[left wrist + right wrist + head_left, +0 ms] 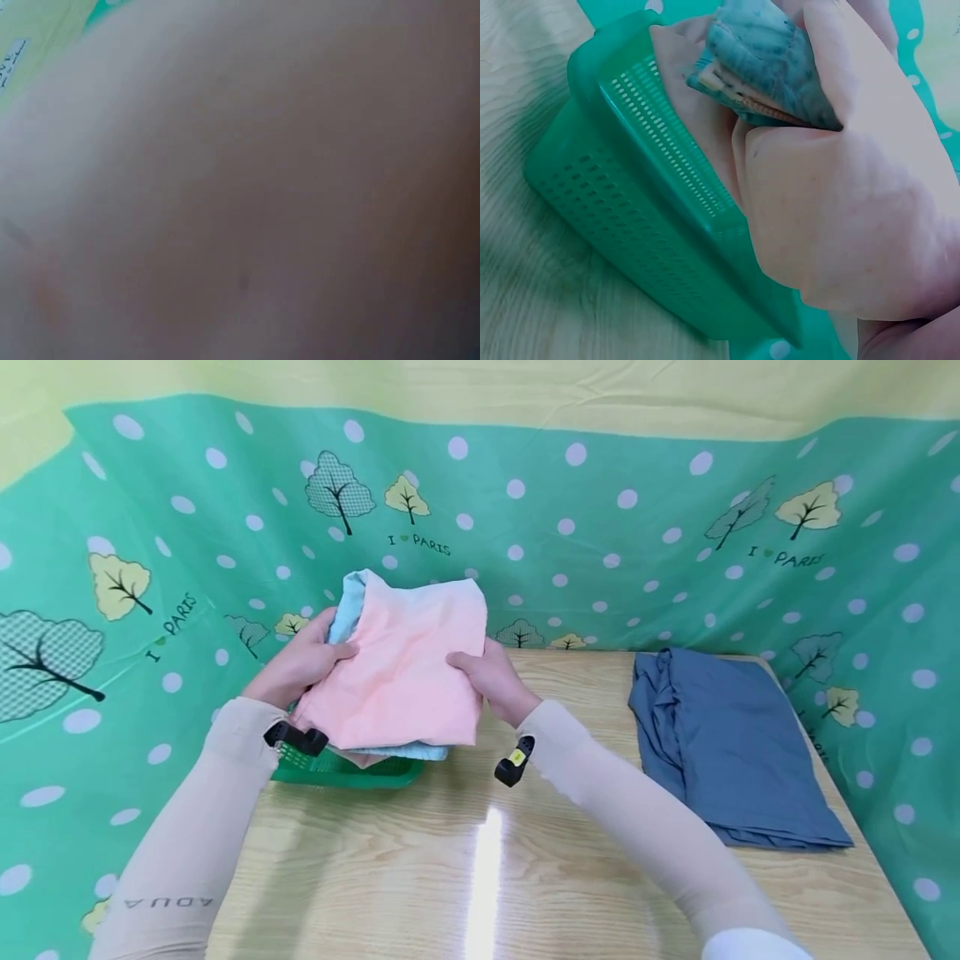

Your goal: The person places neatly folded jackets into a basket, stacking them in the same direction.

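Both hands hold up a pink and light-blue folded cloth [412, 668] over a green plastic basket [352, 774]. My left hand [307, 652] grips its left edge, thumb on the pink face beside a blue fold. At the right edge, my right hand [491, 677] pinches the cloth with the thumb in front and fingers hidden behind. The right wrist view shows the cloth's underside, with a bunched blue part [769, 64] and a pinkish flap hanging into the basket [652, 202]. Blurred skin fills most of the left wrist view.
Dark blue folded fabric [742, 752] lies on the right side of the wooden table [390, 868]. A green dotted curtain [540, 510] with printed trees hangs behind the table and along both sides. A bright light reflection crosses the table's front.
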Available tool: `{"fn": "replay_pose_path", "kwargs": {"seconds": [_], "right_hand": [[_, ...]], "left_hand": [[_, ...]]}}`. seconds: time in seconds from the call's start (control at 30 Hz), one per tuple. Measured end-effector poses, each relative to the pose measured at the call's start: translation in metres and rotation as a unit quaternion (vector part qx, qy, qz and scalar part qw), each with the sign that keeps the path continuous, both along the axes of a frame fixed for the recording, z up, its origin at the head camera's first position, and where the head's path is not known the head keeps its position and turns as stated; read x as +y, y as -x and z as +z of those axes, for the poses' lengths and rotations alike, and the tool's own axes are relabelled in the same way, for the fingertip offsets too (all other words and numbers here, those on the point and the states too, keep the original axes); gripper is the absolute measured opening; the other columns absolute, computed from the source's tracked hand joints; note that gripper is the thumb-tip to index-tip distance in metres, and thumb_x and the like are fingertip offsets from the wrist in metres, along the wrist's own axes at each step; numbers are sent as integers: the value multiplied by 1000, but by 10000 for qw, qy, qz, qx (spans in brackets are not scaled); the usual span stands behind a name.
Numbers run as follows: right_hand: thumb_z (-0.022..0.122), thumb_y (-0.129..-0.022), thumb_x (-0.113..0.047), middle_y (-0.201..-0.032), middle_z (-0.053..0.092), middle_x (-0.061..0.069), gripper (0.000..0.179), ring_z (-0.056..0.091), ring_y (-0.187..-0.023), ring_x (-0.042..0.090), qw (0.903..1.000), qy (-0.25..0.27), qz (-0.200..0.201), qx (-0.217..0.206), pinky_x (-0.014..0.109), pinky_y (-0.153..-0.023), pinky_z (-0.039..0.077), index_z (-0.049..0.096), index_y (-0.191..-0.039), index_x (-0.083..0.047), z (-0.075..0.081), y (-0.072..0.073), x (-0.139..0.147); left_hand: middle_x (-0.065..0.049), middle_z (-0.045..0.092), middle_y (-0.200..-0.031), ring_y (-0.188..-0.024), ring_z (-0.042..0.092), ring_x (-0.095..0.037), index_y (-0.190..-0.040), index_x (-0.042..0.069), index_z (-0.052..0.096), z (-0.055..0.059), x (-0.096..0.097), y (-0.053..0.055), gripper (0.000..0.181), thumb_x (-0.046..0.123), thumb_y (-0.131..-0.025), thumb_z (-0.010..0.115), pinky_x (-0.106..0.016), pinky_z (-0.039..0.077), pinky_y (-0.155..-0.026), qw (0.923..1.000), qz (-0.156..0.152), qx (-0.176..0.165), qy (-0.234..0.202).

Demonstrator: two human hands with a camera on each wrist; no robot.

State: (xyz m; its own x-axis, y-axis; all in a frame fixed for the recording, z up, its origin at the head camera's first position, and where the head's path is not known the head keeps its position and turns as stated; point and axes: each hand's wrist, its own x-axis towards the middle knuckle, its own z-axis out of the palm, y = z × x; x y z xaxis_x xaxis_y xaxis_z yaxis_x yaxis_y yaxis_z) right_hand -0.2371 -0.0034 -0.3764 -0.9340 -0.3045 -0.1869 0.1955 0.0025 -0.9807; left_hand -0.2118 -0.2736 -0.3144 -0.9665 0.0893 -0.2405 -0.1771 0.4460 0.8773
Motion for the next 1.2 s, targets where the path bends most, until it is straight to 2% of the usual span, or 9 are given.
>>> {"fn": "replay_pose_path", "kwargs": {"seconds": [0.3, 0.47, 0.67, 0.9, 1.03, 1.2], "right_hand": [[64, -100, -17, -124, 69, 10, 39, 71, -105, 21, 9999, -155, 40, -3, 35, -91, 59, 54, -137, -9, -7, 0, -23], [65, -99, -18, -127, 66, 9, 44, 69, -110, 21, 9997, -225, 81, 84, 37, -97, 57, 51, -141, -11, -12, -2, -36], [67, -97, -13, -131, 64, 10, 47, 67, -116, 23, 9996, -135, 142, 179, 38, -103, 55, 51, -141, -10, -22, -5, -54], [65, -97, -11, -142, 57, 10, 57, 61, -126, 24, 9994, -147, 316, 15, 40, -109, 50, 43, -149, -12, -35, -6, -67], [62, -98, -9, -149, 51, 10, 62, 54, -134, 24, 9992, -109, 384, -72, 41, -115, 45, 37, -155, -13, -41, -3, -71], [59, -99, -5, -155, 45, 10, 66, 47, -141, 25, 9991, -24, 391, -187, 41, -119, 40, 31, -159, -12, -47, 1, -77]], "left_hand": [[-1, -4, -174, -158, 8, -29, -167, 28, 4, -6, -25, 8, 74, 19, -108, 48, -54, 14, -129, 9994, 28, -57, 344], [-7, 2, -173, -156, 14, -33, -166, 28, 8, -8, -39, 8, 74, 21, -107, 51, -57, 17, -128, 9985, 60, 3, 549], [-5, -6, -173, -157, 4, -34, -165, 35, 0, -15, -56, 7, 77, 21, -108, 50, -59, 11, -128, 9977, 75, 11, 675], [-4, -5, -174, -158, 5, -33, -166, 32, 0, -32, -73, 7, 79, 17, -107, 50, -58, 12, -128, 9982, 204, -48, 559], [-5, -7, -174, -159, 1, -31, -165, 32, -5, -46, -78, 12, 80, 14, -108, 49, -55, 11, -129, 9990, 247, -124, 357], [-6, -9, -174, -159, -1, -33, -165, 29, -5, -58, -83, 17, 79, 12, -108, 47, -56, 10, -129, 9986, 306, -168, 396]]}}
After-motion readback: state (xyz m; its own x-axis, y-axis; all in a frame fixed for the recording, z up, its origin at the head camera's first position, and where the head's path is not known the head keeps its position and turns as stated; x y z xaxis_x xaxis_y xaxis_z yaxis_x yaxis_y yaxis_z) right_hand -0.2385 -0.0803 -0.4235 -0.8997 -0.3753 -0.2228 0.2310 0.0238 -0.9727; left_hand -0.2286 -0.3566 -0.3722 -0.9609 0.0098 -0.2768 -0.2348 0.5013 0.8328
